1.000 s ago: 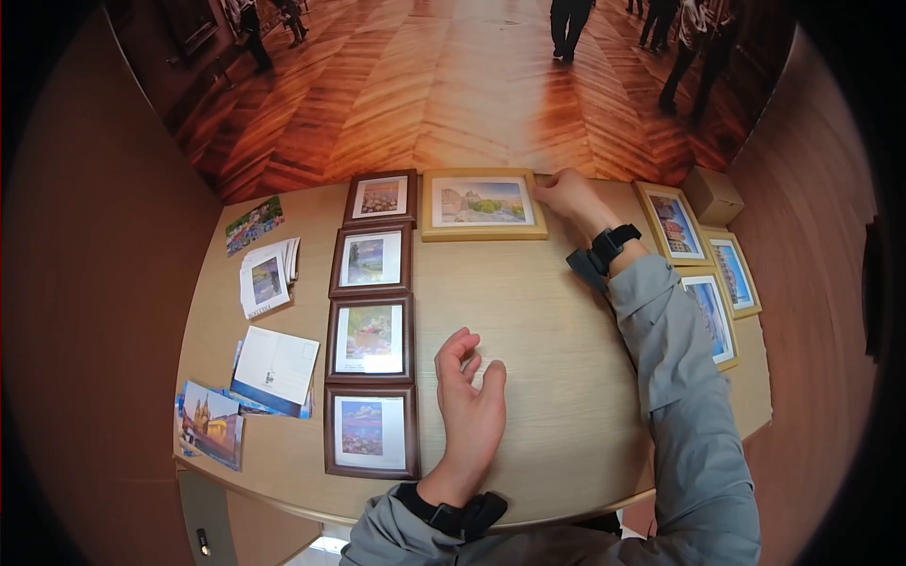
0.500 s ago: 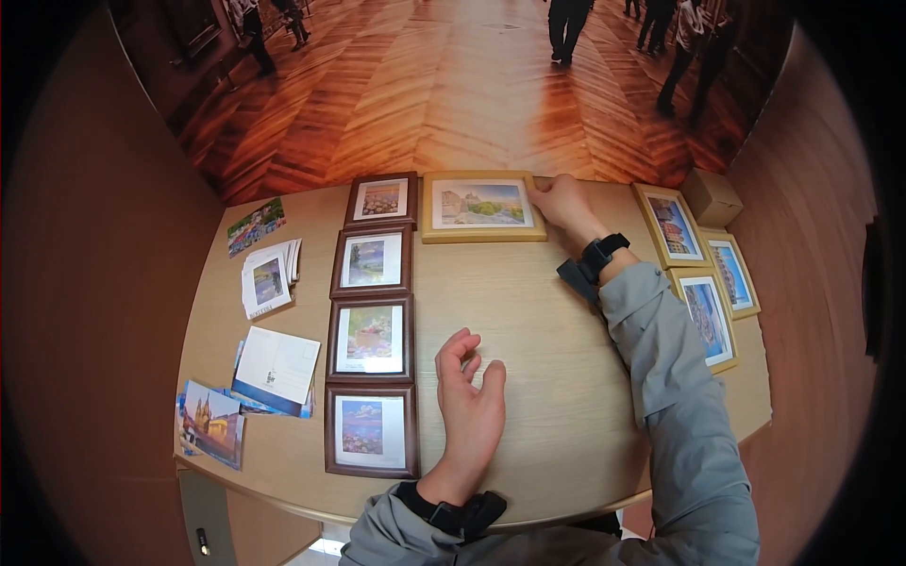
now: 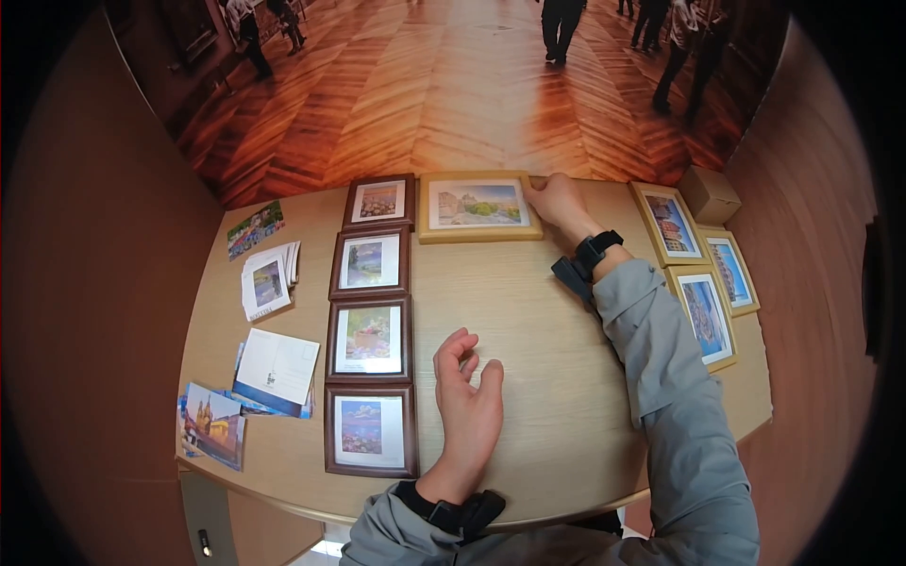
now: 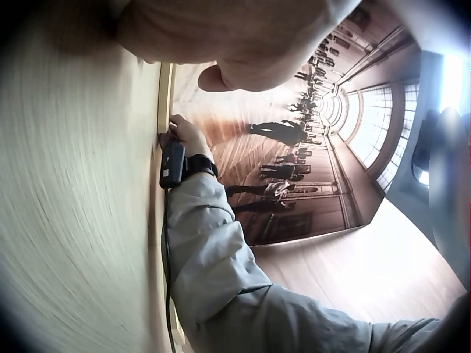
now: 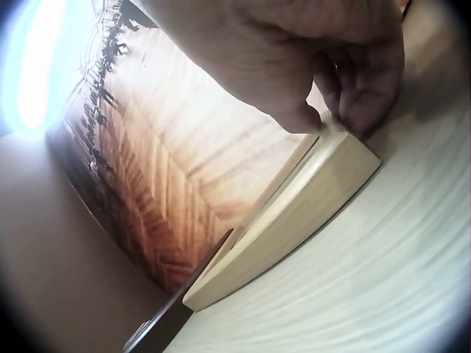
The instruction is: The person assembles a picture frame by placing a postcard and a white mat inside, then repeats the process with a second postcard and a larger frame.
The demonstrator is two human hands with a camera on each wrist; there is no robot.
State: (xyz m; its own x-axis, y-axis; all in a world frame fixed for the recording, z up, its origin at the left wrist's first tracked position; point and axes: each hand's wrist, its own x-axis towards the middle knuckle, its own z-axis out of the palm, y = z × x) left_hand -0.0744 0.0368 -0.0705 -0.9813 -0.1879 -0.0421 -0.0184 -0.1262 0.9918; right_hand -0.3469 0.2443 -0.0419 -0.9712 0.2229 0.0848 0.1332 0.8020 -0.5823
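Observation:
At the back of the table lies a light wooden picture frame (image 3: 481, 233) around a landscape with green bushes. My right hand (image 3: 563, 205) grips its right end; in the right wrist view the thumb lies on the top of the frame (image 5: 294, 209) near the corner, and curled fingers sit by its end. Holding nothing, my left hand (image 3: 469, 415) hovers over the front middle of the table, fingers loosely bent. Left of it runs a column of dark brown picture frames (image 3: 410, 340), the farthest one right beside the light frame.
More light wooden frames (image 3: 676, 283) lie at the right, near a small cardboard box (image 3: 710, 196). Postcards (image 3: 274, 368) and stacked cards (image 3: 267, 288) are spread along the left side. A large printed backdrop (image 3: 453, 94) rises behind the table's back edge.
My right hand has shifted slightly left, and its thumb now reaches farther over the light frame's right end. The left hand and the frames have stayed put.

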